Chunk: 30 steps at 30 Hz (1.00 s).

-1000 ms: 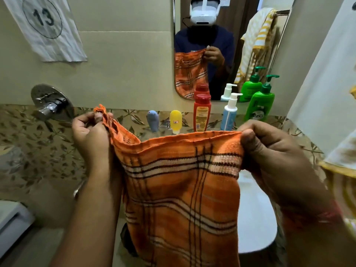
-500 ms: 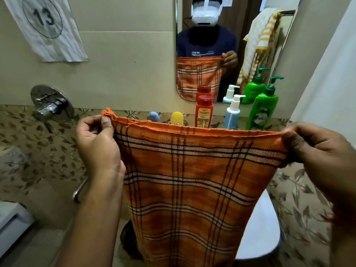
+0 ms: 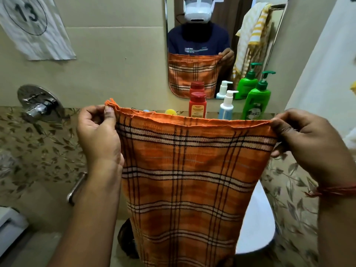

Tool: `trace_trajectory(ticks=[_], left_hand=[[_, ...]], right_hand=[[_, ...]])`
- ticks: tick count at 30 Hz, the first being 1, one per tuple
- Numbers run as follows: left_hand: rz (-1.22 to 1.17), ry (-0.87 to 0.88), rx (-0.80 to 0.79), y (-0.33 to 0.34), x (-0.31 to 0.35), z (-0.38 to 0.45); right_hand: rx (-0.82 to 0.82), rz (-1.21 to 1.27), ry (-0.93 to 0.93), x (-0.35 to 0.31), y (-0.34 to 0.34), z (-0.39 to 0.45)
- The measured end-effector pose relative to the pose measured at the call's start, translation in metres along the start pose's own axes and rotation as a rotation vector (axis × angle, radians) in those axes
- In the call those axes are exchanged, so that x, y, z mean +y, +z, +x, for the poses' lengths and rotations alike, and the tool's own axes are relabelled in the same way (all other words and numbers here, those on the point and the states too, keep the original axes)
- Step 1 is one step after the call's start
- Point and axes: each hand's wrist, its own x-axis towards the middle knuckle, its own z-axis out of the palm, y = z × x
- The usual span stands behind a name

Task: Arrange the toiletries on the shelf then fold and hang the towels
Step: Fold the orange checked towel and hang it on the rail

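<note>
Hands stretch the orange plaid towel (image 3: 185, 180) wide before the shelf bottles: left hand (image 3: 99, 135) and right hand (image 3: 308, 143) each pinch a top corner (fingers curled tight).

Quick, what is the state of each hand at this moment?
Left hand: pinches the top left corner of the orange plaid towel.
Right hand: grips the towel's top right corner.
</note>
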Motion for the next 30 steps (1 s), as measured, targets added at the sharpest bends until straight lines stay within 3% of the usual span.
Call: trace_trajectory(ticks=[4,9,12,17,20,24,28,30], left_hand=[[0.049,-0.014,-0.004,-0.002,-0.005,0.003],[0.057,0.004,-0.096,0.000,-0.009,0.004],[0.060,-0.020,-0.224,-0.002,-0.010,0.009],[0.190,-0.183,-0.511,-0.005,-0.013,0.014],[0.299,-0.240,-0.544,-0.004,-0.014,0.012],[0.316,-0.312,-0.511,0.001,-0.013,0.014],[0.309,-0.317,-0.566,0.006,-0.007,0.015],[0.292,-0.310,-0.620,0.012,-0.003,0.008]], right_hand=[[-0.083,0.318,0.084,0.000,-0.001,0.002],[-0.009,0.279,-0.022,0.009,-0.004,0.008],[0.020,0.373,-0.044,0.014,-0.002,0.011],[0.038,0.744,0.102,0.020,0.000,0.018],[0.041,0.764,0.190,0.028,-0.002,0.022],[-0.089,0.811,0.213,0.032,-0.010,0.021],[-0.133,0.698,0.084,0.029,-0.014,0.019],[-0.174,0.490,-0.061,0.016,-0.012,0.017]])
